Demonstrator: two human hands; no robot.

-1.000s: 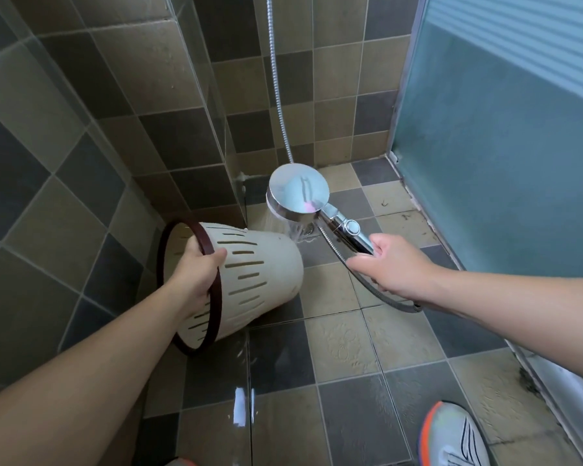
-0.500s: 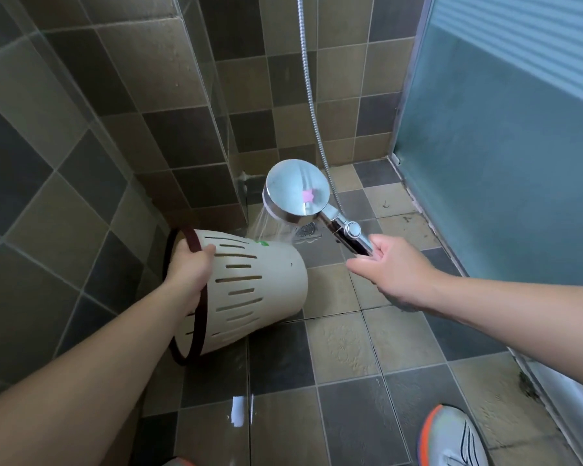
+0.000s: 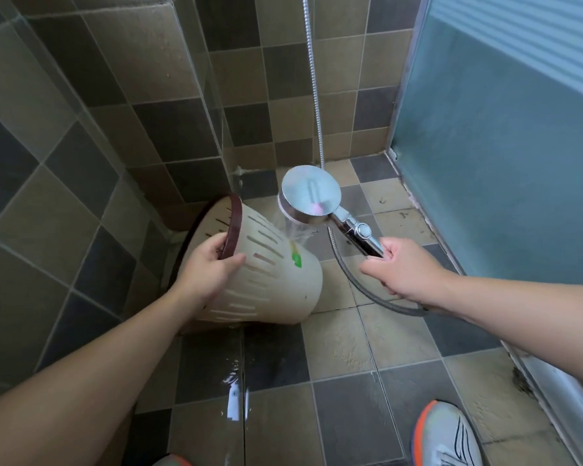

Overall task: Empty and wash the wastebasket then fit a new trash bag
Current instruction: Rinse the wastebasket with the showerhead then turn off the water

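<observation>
A cream slotted wastebasket [image 3: 276, 277] with a dark brown rim is tilted on its side above the tiled floor, its mouth turned toward the left wall. My left hand [image 3: 206, 270] grips that brown rim. My right hand [image 3: 401, 267] holds the chrome handle of a round shower head [image 3: 310, 195]. Water sprays from the head down onto the basket's upper side, near a green mark on its wall. The metal hose [image 3: 360, 284] loops under my right wrist and rises up the back wall.
Tiled walls close the left and back; a glass panel edge [image 3: 216, 105] stands left of centre. A frosted blue sliding door [image 3: 498, 156] runs along the right. The floor tiles [image 3: 337, 341] are wet, with a puddle near my feet. A white and orange shoe [image 3: 448, 435] shows bottom right.
The basket has turned in my left hand, so a green mark now faces up. The shower head has shifted right and slightly up, still spraying the basket's side.
</observation>
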